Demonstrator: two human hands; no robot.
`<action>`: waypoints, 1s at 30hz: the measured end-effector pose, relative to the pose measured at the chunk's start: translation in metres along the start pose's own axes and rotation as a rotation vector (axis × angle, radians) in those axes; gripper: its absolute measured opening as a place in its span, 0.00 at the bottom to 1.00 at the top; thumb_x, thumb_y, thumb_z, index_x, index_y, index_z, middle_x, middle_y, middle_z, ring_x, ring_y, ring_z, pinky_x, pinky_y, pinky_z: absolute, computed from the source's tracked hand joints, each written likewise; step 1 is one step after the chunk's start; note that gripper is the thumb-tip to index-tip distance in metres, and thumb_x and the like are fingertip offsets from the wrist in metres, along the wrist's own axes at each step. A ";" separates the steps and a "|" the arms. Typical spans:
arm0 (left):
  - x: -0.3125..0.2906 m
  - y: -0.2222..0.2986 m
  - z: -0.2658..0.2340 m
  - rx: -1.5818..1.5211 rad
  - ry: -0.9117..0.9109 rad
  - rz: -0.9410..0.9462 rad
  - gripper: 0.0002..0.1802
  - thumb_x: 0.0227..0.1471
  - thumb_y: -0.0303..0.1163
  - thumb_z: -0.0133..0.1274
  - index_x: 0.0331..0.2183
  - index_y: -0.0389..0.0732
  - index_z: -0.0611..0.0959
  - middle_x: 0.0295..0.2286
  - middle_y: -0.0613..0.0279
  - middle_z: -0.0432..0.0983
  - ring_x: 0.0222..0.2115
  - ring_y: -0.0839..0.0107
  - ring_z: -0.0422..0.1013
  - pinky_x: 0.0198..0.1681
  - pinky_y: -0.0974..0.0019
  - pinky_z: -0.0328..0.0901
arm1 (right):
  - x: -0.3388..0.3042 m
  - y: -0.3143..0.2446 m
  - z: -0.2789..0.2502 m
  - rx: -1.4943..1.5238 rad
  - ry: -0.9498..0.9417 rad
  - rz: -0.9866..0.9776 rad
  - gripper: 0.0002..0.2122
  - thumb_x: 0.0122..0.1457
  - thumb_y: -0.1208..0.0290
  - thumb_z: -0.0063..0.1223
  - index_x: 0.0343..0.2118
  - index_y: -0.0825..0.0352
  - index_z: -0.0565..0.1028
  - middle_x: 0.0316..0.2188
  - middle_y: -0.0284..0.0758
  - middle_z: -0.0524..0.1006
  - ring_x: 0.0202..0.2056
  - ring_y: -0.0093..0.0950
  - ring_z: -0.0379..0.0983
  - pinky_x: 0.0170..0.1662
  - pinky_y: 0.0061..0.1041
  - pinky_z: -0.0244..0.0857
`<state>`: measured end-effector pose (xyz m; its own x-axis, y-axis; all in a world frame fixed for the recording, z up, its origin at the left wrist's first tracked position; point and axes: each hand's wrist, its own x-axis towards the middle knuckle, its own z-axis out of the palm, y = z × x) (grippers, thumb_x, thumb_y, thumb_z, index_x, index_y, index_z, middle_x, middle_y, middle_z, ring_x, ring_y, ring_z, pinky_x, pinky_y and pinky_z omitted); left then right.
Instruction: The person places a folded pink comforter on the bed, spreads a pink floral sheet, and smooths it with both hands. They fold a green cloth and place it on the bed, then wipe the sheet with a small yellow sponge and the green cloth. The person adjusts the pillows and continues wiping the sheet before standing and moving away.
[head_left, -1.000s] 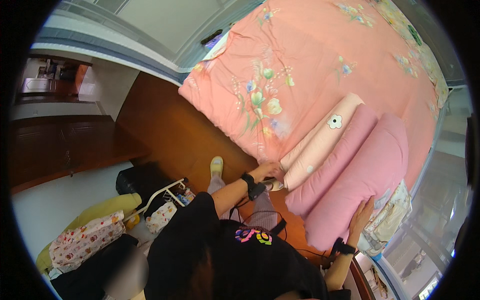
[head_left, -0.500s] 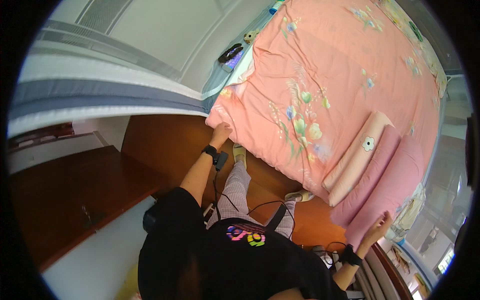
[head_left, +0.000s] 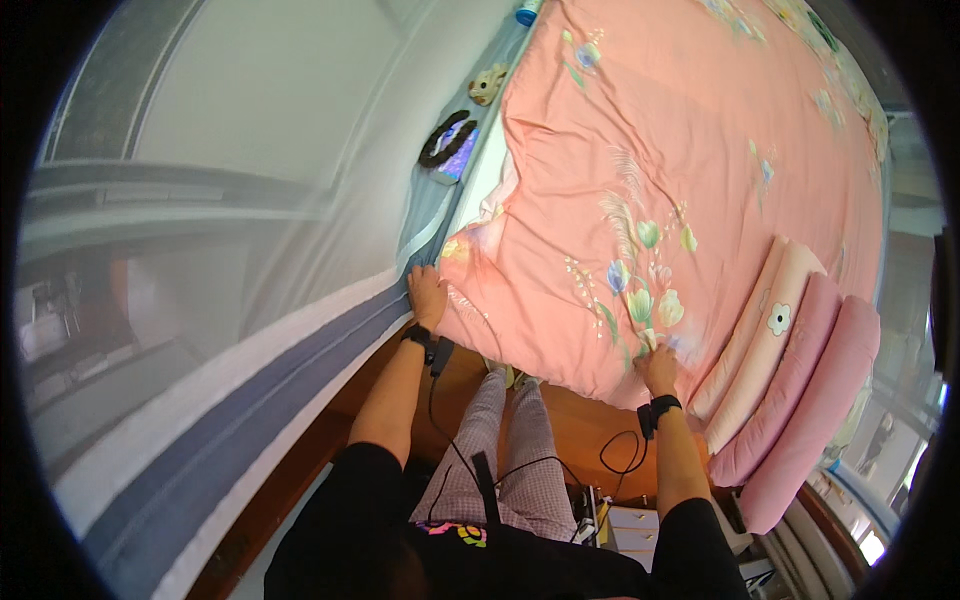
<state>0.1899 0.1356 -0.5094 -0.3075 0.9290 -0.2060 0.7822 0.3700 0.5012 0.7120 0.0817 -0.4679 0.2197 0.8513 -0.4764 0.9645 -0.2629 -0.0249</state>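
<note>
One pink quilt (head_left: 680, 170) with flower prints lies spread over the bed, covering nearly all of it; its near edge hangs toward the person's legs. The left hand (head_left: 427, 296) rests at the quilt's left corner, by the mattress edge, fingers curled onto the cloth; whether they pinch it I cannot tell. The right hand (head_left: 657, 367) sits on the quilt's near edge beside the printed flowers, fingers bent down on the fabric, grip also unclear. Each wrist bears one black band, two in all.

Just right of the right hand lie three long pillows (head_left: 800, 370) side by side: one peach with a flower patch, two pink. Along the bed's far left side runs a grey ledge (head_left: 432, 205) with one dark coiled thing (head_left: 444, 138), one small plush toy (head_left: 487, 84) and one blue cup (head_left: 526, 14). Below the quilt the floor (head_left: 590, 430) is orange-brown wood.
</note>
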 end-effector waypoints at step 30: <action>0.191 0.138 0.032 0.015 0.198 -0.051 0.32 0.43 0.46 0.64 0.46 0.39 0.75 0.42 0.48 0.70 0.46 0.49 0.63 0.49 0.49 0.60 | 0.141 -0.019 -0.066 0.373 -0.240 0.001 0.35 0.39 0.45 0.66 0.33 0.80 0.74 0.31 0.52 0.78 0.34 0.41 0.77 0.38 0.36 0.69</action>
<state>0.2564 0.3639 -0.5064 -0.4457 0.8931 -0.0607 0.7708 0.4174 0.4812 0.7346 0.2369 -0.4762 0.1382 0.7327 -0.6664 0.8359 -0.4472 -0.3183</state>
